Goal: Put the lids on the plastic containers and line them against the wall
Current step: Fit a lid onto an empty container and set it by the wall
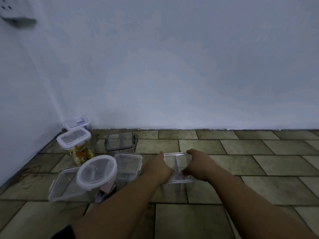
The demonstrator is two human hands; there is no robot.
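Two hands work one clear, divided container (177, 167) on the tiled floor (259, 169), well short of the wall (172, 66). We see our left hand (158, 167) and right hand (198, 165) clasping its opposite sides, fingers curled over the rim. Five other containers cluster to the left, among them a round-lidded tub (96, 171) and a dark-rimmed box (120, 141).

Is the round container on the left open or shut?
Shut. The round container has its white-rimmed lid seated flat on top, covering the whole opening.
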